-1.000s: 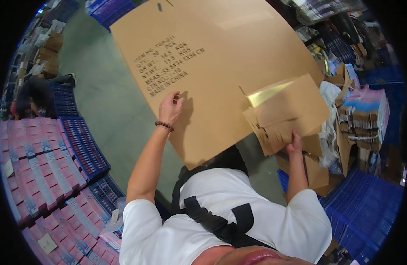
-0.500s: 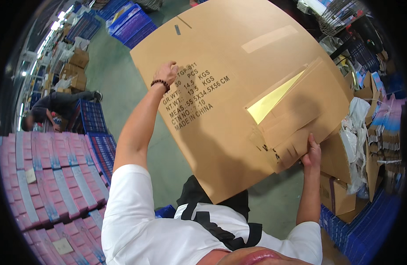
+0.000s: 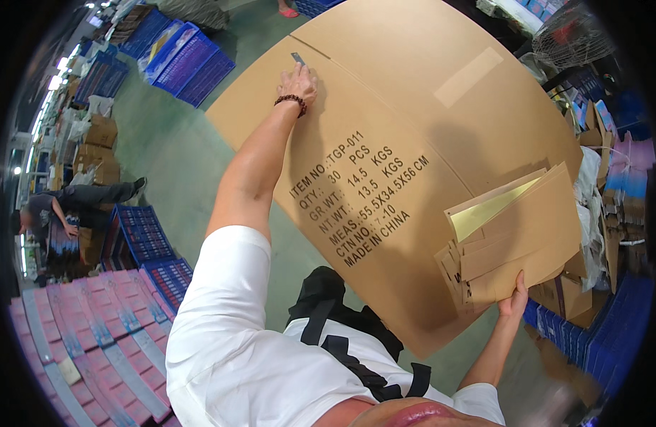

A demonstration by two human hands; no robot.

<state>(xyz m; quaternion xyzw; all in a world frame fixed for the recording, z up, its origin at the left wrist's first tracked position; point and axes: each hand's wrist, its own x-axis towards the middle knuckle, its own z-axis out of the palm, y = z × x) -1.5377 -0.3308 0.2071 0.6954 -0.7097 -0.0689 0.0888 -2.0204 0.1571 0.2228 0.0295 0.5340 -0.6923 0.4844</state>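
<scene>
A large flattened cardboard carton point(image 3: 392, 164) with black print spans the middle, tilted in front of my body. On its lower right lie several smaller cardboard pieces point(image 3: 509, 249), with a yellow sheet point(image 3: 488, 206) showing between them. My right hand point(image 3: 514, 299) grips the near edge of these pieces, thumb on top; its other fingers are hidden underneath. My left hand point(image 3: 298, 87), wearing a beaded bracelet, reaches over the far left panel with its fingers stretched out. The fingertips meet a small dark grey mark point(image 3: 297, 58); I cannot tell whether it is a slot or a strip.
Pink packages point(image 3: 93, 334) are stacked at the lower left beside blue crates point(image 3: 146, 235). Another person point(image 3: 79, 203) bends over at the far left. More blue crates point(image 3: 189, 64) stand beyond the carton. A wire-guarded fan point(image 3: 573, 35) is at the upper right.
My left hand has moved farther up the carton, from the print to the small grey mark. The carton and my right hand have shifted right and lower in view.
</scene>
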